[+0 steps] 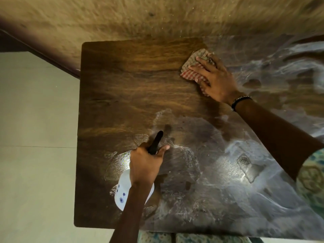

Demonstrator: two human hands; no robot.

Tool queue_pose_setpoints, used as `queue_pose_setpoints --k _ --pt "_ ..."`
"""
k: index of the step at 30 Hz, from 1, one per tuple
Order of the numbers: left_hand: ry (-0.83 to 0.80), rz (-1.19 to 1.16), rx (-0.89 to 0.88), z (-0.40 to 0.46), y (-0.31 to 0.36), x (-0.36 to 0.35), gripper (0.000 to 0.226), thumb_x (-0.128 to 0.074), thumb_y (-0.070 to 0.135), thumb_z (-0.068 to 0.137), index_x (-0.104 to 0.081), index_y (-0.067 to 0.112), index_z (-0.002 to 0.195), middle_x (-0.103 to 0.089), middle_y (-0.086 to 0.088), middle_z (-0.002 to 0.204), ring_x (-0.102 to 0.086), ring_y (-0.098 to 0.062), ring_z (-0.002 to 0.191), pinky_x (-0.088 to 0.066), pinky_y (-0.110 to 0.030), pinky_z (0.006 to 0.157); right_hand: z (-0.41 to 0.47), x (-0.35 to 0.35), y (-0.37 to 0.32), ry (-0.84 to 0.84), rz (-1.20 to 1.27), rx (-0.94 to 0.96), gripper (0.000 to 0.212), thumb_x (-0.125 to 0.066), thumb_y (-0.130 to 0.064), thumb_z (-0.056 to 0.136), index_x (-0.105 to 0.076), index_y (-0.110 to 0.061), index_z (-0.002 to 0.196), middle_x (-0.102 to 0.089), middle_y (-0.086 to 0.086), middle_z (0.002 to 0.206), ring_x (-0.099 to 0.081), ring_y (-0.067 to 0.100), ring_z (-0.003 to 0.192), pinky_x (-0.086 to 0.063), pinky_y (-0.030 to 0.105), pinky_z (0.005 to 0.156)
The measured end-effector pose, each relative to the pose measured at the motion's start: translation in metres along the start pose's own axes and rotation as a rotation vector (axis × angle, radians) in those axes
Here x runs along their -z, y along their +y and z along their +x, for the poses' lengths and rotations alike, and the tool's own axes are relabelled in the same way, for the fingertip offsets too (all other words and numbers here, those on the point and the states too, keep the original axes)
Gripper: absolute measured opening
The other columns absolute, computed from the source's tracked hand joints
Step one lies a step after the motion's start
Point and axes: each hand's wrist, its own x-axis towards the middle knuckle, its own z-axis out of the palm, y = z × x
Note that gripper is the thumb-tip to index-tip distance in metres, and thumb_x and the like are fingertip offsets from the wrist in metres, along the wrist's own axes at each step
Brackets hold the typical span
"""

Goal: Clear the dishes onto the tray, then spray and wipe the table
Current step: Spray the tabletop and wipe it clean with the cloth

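A dark wooden table (122, 95) fills the view, its near and right parts shiny with wet streaks. My left hand (146, 163) grips a white spray bottle (122, 192) with a black nozzle (156, 142), held over the near left part of the table, nozzle pointing away from me. My right hand (214, 79) presses flat on a red-and-white checked cloth (194, 67) at the far middle of the table. No dishes or tray are in view.
The table's far edge meets a rough tan wall (157, 16). A pale tiled floor (35, 137) lies off the table's left edge. A patterned teal garment (313, 181) shows at the right and along the bottom edge.
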Motion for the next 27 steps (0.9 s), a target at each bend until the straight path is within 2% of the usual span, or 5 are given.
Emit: queue_pose_setpoints --k 4,10,14,21,27 --pt "-0.079 -0.018 -0.065 -0.003 0.002 0.002 0.028 -0.083 0.044 0.062 -0.063 0.025 0.066 -0.058 0.012 0.057 -0.060 -0.015 0.061 -0.041 -0.024 0.060 0.001 -0.001 -0.001 -0.003 -0.036 -0.023 0.048 -0.042 -0.032 0.095 -0.040 -0.030 0.143 -0.029 -0.002 0.156 -0.017 0.037 0.143 -0.032 0.052 0.109" --pt "-0.087 -0.003 -0.066 -0.003 -0.002 -0.010 0.048 -0.077 0.057 0.064 -0.069 0.012 0.078 -0.067 -0.013 0.066 -0.065 -0.036 0.068 -0.053 -0.038 0.059 0.002 -0.005 -0.002 -0.023 -0.062 -0.042 0.050 -0.039 -0.036 0.094 -0.038 -0.031 0.144 -0.028 -0.002 0.156 -0.015 0.037 0.144 -0.028 0.054 0.111" --pt "-0.099 -0.081 -0.072 -0.001 -0.003 -0.006 0.047 -0.075 0.060 0.063 -0.061 0.016 0.068 -0.063 -0.003 0.060 -0.065 -0.029 0.065 -0.054 -0.035 0.062 0.001 -0.012 -0.025 -0.004 -0.029 -0.112 0.049 -0.041 -0.034 0.094 -0.039 -0.031 0.143 -0.029 -0.001 0.155 -0.014 0.039 0.144 -0.029 0.053 0.111" --pt "-0.069 -0.206 -0.007 -0.003 0.000 0.015 0.031 -0.082 0.044 0.065 -0.068 0.018 0.073 -0.068 0.006 0.066 -0.067 -0.015 0.071 -0.053 -0.030 0.072 -0.045 -0.053 -0.116 -0.076 -0.053 0.283 0.052 -0.050 -0.029 0.086 -0.048 -0.031 0.137 -0.037 0.004 0.152 -0.026 0.039 0.141 -0.054 0.049 0.086" --pt "-0.083 -0.192 0.027 -0.003 -0.006 0.023 0.027 -0.082 0.044 0.065 -0.067 0.023 0.071 -0.070 0.005 0.071 -0.068 -0.017 0.077 -0.054 -0.032 0.076 -0.113 -0.059 -0.091 -0.080 -0.121 0.467 0.044 -0.036 -0.032 0.095 -0.045 -0.031 0.138 -0.040 0.005 0.150 -0.029 0.034 0.141 -0.048 0.050 0.098"
